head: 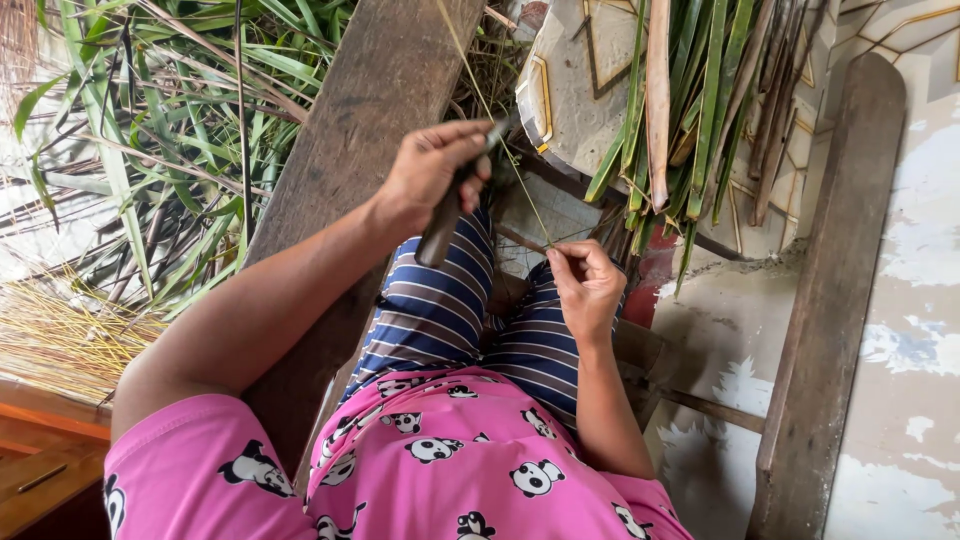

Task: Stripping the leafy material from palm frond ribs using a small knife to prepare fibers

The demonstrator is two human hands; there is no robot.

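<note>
Leaf pile (170,130): green and dry fronds, fills upper left of frame. Plank (350,150): dark wood, runs diagonally from top centre down toward lower left, beside the leaf pile. Second plank (830,300): stands at right edge against a worn painted floor. Leaf bundle (690,100): green strips with one tan strip, top centre-right, lying over a patterned tile. Pile of yellow sticks (60,340): left edge, mid-height.

Person seated, pink top, striped shorts, lower centre.

Left hand (435,170): upper centre, fist closed around a knife (445,220); dark handle points down toward the lap, blade end at the fingertips touches the midrib.

Right hand (585,285): centre, fingers pinched shut on the midrib (505,150). Midrib: thin pale stalk, runs from the right hand's pinch up-left past the knife to the top edge of the frame.
</note>
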